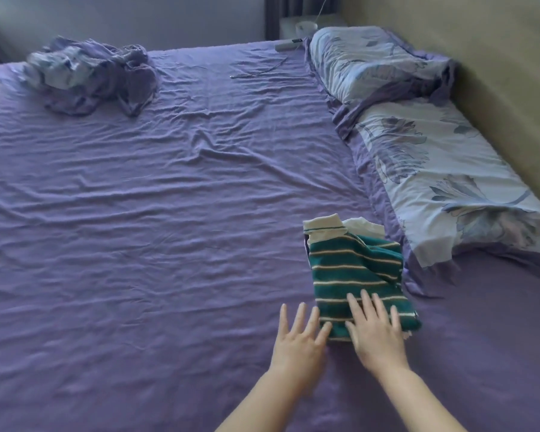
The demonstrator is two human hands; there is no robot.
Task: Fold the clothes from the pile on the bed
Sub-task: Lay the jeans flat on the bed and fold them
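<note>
Right hand (375, 330) flat, fingers straight and spread, palm down on the near end of the striped top (357, 275); nothing gripped. Left hand (298, 335) likewise flat and spread, resting on the sheet (169, 229) just beside the top's near-left corner, thumb tip at its edge. Top is folded into a compact rectangle: green with thin cream stripes, white collar at the far end, a white layer showing underneath. It sits on the near-right part of the bed, just beside the floral pillow (443, 182). Crumpled pile (91, 73) of purple and pale floral fabric lies at the far-left corner, well apart. Second pillow (371, 63) at the far right.
</note>
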